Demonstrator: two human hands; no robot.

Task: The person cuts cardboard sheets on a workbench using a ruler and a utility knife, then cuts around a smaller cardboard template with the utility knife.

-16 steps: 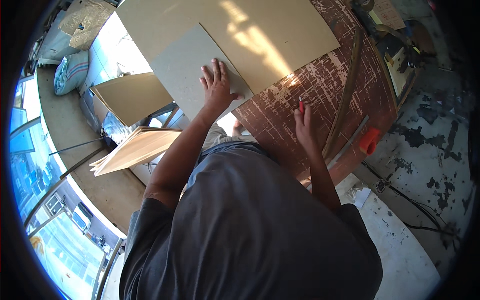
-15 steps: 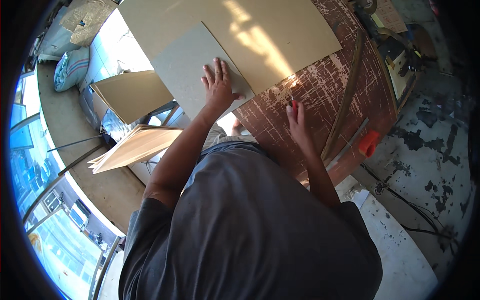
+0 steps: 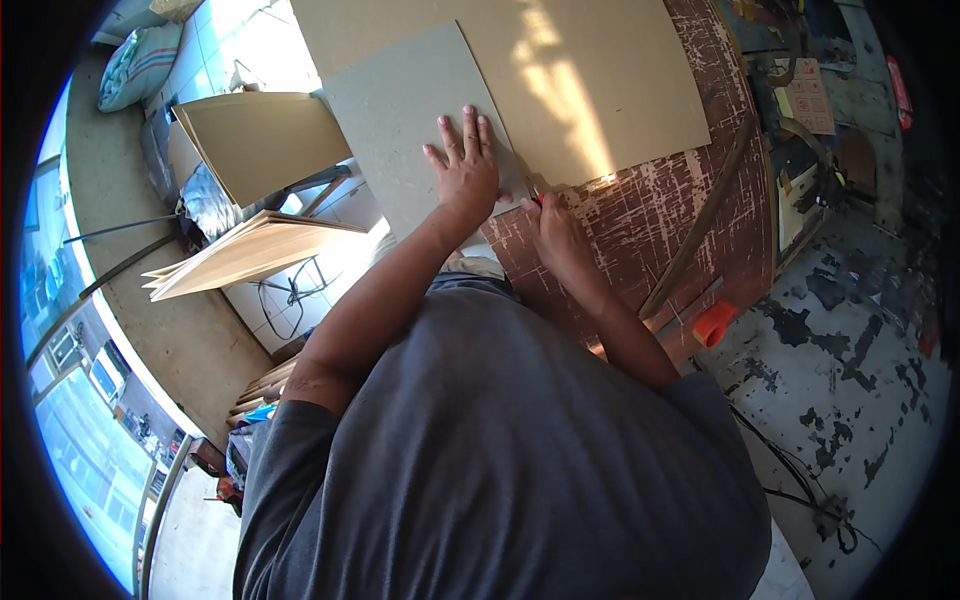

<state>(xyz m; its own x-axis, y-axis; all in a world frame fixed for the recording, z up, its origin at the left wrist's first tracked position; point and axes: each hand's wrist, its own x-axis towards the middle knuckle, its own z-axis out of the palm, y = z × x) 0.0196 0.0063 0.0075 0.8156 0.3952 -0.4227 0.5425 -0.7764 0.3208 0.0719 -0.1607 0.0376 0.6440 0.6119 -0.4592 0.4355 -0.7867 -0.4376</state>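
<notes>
My left hand (image 3: pixel 465 170) lies flat, fingers spread, on a grey-green board (image 3: pixel 405 120) that rests on the worn brown table (image 3: pixel 640 215). My right hand (image 3: pixel 553 235) is closed around a small red-tipped tool (image 3: pixel 538 200), its tip at the board's near right edge. A larger tan sheet (image 3: pixel 600 90) lies under and behind the grey board. My grey-shirted torso hides the table's near edge.
A long wooden strip (image 3: pixel 700 225) lies along the table's right side, with an orange object (image 3: pixel 715 322) at its corner. Tan boards (image 3: pixel 260 135) and a stack of light panels (image 3: pixel 245 255) stand to the left. Cables run over the stained floor (image 3: pixel 850 330).
My right hand moved left, from the bare table to the board's edge beside my left hand. My left hand stays pressed on the board. The view shifted.
</notes>
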